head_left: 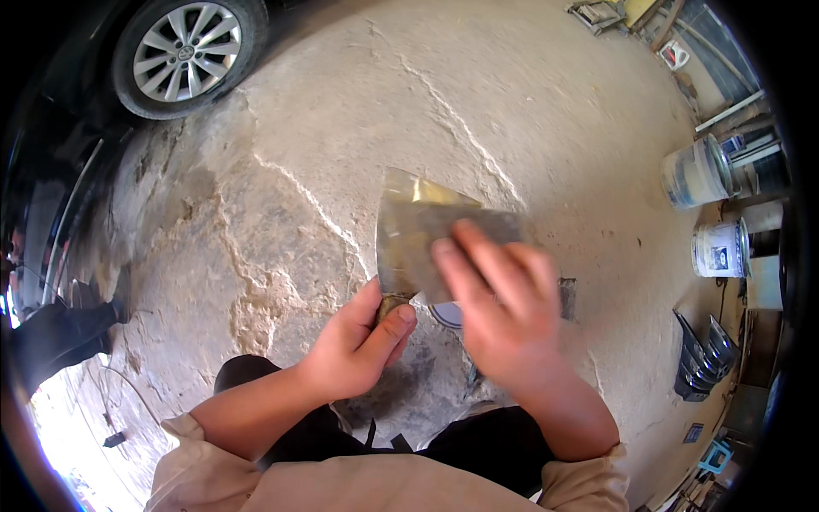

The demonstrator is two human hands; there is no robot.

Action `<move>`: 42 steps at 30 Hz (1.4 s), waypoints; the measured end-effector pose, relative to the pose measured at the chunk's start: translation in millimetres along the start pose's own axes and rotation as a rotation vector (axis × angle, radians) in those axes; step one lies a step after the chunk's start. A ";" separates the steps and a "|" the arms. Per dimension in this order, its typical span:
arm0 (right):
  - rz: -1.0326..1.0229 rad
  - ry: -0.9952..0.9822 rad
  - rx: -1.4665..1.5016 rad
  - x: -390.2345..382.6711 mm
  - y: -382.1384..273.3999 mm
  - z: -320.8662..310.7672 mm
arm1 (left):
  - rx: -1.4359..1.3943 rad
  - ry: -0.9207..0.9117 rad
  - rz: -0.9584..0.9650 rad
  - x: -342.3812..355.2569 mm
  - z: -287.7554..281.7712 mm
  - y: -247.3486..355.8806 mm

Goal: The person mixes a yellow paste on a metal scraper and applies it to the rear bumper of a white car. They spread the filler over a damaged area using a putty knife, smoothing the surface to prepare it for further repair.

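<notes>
In front of me, my left hand [363,341] is closed round the handle of a broad-bladed putty knife [394,226], its blade pointing up and away. The metal blade is shiny, with a yellowish gleam near its far edge. My right hand [508,299] grips a flat grey rectangular piece [478,224], fingers on top, and holds it over the right part of the blade. Motion blurs this hand, and I cannot tell whether the piece touches the blade. Beneath the hands, a round pale-topped can or lid [445,314] is partly hidden.
A black car's wheel [186,53] stands at the far left on the cracked concrete floor [316,128]. Along the right side are a clear bucket [699,173], a white pail [719,249] and a dark ribbed part [705,358]. Cables [128,384] lie at the left.
</notes>
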State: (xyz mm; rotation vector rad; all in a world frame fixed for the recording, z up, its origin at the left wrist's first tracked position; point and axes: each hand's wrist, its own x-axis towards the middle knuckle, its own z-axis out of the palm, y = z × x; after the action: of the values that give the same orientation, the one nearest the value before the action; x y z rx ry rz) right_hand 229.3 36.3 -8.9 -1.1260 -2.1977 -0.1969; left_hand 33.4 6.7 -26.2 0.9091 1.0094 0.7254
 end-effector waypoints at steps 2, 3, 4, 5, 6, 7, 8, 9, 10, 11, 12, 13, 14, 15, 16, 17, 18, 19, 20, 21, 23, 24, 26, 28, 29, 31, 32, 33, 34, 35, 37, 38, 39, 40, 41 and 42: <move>-0.039 0.001 0.031 -1.8 -0.7 4.9 | -0.091 0.021 -0.018 2.5 -0.4 -6.6; -0.057 0.043 0.022 -1.9 -0.7 3.9 | -0.085 0.010 -0.012 2.6 -0.3 -5.6; -0.047 0.040 0.025 -1.2 -0.1 3.7 | -0.079 -0.001 -0.007 3.8 -0.1 -3.8; -0.036 0.038 0.030 -0.4 0.2 4.2 | -0.073 -0.012 -0.001 3.9 -0.4 -2.7; -0.026 0.034 0.028 -0.1 1.2 4.7 | -0.082 -0.014 -0.026 4.5 -1.6 -3.4; -0.036 -0.020 0.051 -0.5 2.5 7.9 | -0.090 -0.015 -0.051 5.0 -3.6 -4.3; -0.043 -0.020 0.052 -1.0 4.0 8.4 | -0.098 -0.016 -0.077 5.6 -4.9 -4.9; -0.047 -0.019 0.053 -1.4 5.3 8.5 | -0.083 -0.015 -0.079 5.6 -4.3 -2.8; -0.052 -0.016 0.051 -1.6 7.1 8.4 | -0.067 -0.013 -0.082 5.8 -3.1 1.0; -0.035 -0.009 0.032 0.6 10.7 9.9 | -0.052 -0.011 -0.084 5.8 -2.6 3.1; -0.028 -0.019 0.048 -0.7 11.1 11.8 | -0.063 -0.004 -0.109 6.6 -3.9 2.0; -0.022 -0.032 0.065 -1.9 11.5 13.9 | -0.074 0.004 -0.134 7.4 -6.0 -0.1; -0.016 -0.046 0.081 -3.4 11.8 15.4 | -0.085 0.011 -0.158 8.2 -7.3 -1.2; -0.029 -0.011 0.071 -3.0 10.8 14.3 | -0.059 0.011 -0.138 7.6 -7.2 0.3; -0.017 -0.016 0.071 -2.0 11.3 13.5 | -0.034 0.011 -0.118 6.8 -6.4 3.2; -0.006 -0.019 0.075 -0.9 11.9 13.5 | -0.008 0.011 -0.098 6.1 -6.3 4.8; 0.007 -0.025 0.072 -0.1 13.2 12.2 | -0.042 0.015 -0.116 7.0 -7.6 3.0; 0.011 -0.078 0.110 -3.7 14.5 16.3 | -0.076 0.019 -0.135 7.8 -10.2 -0.2; 0.016 -0.130 0.147 -5.9 15.5 18.0 | -0.109 0.023 -0.154 8.6 -11.7 -2.0; -0.011 -0.107 0.150 -6.3 13.9 16.9 | -0.100 0.019 -0.143 8.1 -12.8 0.8; 0.004 -0.016 0.125 3.7 14.9 3.6 | -0.080 0.011 -0.121 7.7 -14.1 11.4; 0.014 0.026 0.101 5.9 16.6 -3.5 | -0.050 -0.026 -0.140 7.8 -16.4 15.5; 0.051 0.113 0.241 3.3 25.0 -3.1 | 0.011 -0.097 -0.178 6.7 -26.7 22.0; 0.068 0.144 0.351 2.0 30.5 -2.4 | 0.068 -0.190 -0.168 6.6 -33.1 23.4; 0.066 0.128 0.385 1.7 32.1 -2.8 | 0.097 -0.236 -0.164 6.5 -34.7 23.7; 0.072 0.094 0.436 1.7 35.4 -3.4 | 0.084 -0.275 -0.128 6.2 -35.9 24.7; 0.078 0.075 0.453 2.5 37.1 -4.8 | 0.077 -0.294 -0.110 5.8 -36.6 25.4; 0.096 0.049 0.464 1.7 39.0 -6.0 | 0.100 -0.301 -0.091 4.8 -38.1 27.3; 0.114 0.024 0.473 1.1 41.1 -7.2 | 0.123 -0.309 -0.073 3.4 -40.7 29.5; 0.143 -0.009 0.474 -0.6 43.4 -8.2 | 0.146 -0.317 -0.054 2.4 -42.6 30.6; 0.172 -0.068 0.476 -2.6 47.7 -9.1 | 0.177 -0.296 -0.037 1.5 -44.8 28.9; 0.173 -0.096 0.475 -3.5 49.7 -9.7 | 0.193 -0.287 -0.028 1.4 -45.8 27.1; 0.173 -0.122 0.479 -3.5 51.2 -10.1 | 0.194 -0.272 -0.009 0.9 -47.9 23.9; 0.258 -0.204 0.478 -3.9 51.9 -11.9 | 0.195 -0.256 0.010 1.2 -50.7 18.4; 0.343 -0.285 0.477 -4.6 51.8 -14.6 | 0.198 -0.240 0.029 1.8 -52.6 14.3; 0.433 -0.369 0.462 -5.4 50.8 -18.7 | 0.322 -0.194 0.240 7.5 -49.8 10.8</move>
State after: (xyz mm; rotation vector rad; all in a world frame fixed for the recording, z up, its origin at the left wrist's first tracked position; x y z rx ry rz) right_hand 279.7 56.5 -5.5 -1.4003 -2.0738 0.7173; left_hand -11.0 32.3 -31.7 1.3714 0.8656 0.6688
